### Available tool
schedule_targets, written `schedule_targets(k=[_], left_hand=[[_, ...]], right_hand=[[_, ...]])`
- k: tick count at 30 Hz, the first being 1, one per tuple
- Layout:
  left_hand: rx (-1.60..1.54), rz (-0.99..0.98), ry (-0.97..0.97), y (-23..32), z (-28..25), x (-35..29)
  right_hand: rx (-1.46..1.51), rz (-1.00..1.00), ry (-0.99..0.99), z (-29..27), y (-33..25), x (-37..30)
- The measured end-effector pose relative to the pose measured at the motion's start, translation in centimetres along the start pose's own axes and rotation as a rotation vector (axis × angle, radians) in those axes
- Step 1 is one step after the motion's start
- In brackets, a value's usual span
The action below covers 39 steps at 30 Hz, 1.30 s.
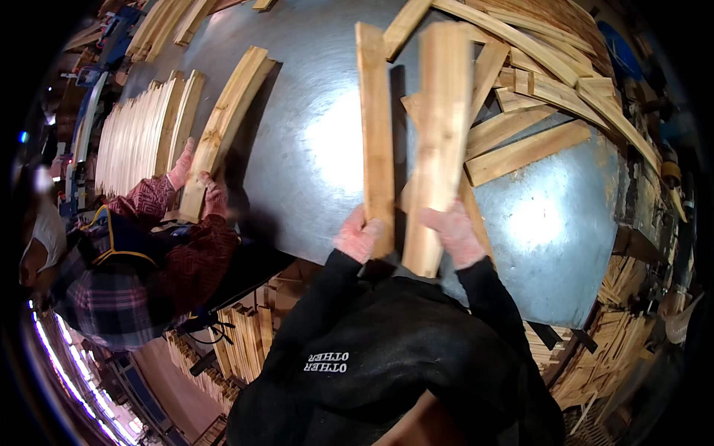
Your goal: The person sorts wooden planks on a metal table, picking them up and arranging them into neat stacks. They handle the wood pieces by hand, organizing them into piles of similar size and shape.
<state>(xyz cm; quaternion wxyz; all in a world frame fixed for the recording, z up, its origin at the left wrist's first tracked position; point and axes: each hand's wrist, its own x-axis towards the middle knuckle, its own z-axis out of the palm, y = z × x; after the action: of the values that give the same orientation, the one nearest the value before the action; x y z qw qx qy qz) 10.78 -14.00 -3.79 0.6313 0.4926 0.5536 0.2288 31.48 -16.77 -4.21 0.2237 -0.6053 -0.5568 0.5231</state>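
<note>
My left hand (358,235), in a pinkish glove, is closed on the lower end of a narrow wooden board (374,134), which points away from me over the metal table (312,82). To its right, my right hand (456,235), gloved alike, grips a wider wooden board (442,111) near its lower end. That wider board is smeared by motion and looks raised above the table. It partly covers the loose boards behind it. A gap separates the two boards, and the narrow one throws a dark shadow on the metal.
Loose boards (528,141) lie crisscrossed at the far right. On my left a co-worker (111,282) handles a board (223,123) beside a tight row of boards (137,137). More wood pieces (613,357) are stacked below the table's right edge.
</note>
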Motion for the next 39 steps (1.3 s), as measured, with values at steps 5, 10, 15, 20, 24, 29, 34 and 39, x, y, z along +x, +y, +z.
schedule_targets(k=[5, 10, 15, 20, 24, 29, 34, 39], left_hand=[[0.308, 0.031, -0.005, -9.3, -4.5, 0.7], [-0.088, -0.065, 0.064, -7.0, -6.1, 2.5], [-0.020, -0.055, 0.109, -4.2, -5.9, 1.3], [0.640, -0.181, 0.318, -6.4, -12.3, -0.8], [0.933, -0.227, 0.339, -3.9, -13.1, -1.7], [1.021, -0.265, 0.448, -3.4, -12.6, -0.4], [0.941, -0.182, 0.513, -5.2, -16.1, -1.0], [0.942, -0.195, 0.490, -4.9, -15.7, 0.5]], right_hand=[[0.022, 0.015, 0.197, 8.3, -2.0, 6.0], [-0.303, 0.036, 0.470, 2.8, -3.3, 7.9], [-0.891, 0.189, 0.776, -3.7, 0.9, 10.9], [-0.618, 0.193, 0.490, -5.9, 4.5, 0.8], [-0.886, 0.072, 0.448, -1.9, 8.5, -10.4], [-0.551, 0.248, 0.461, 0.1, 7.3, -10.4], [0.030, 0.109, 0.292, -1.6, 2.5, -6.9], [-0.066, 0.234, -0.053, 2.4, -4.1, 6.8]])
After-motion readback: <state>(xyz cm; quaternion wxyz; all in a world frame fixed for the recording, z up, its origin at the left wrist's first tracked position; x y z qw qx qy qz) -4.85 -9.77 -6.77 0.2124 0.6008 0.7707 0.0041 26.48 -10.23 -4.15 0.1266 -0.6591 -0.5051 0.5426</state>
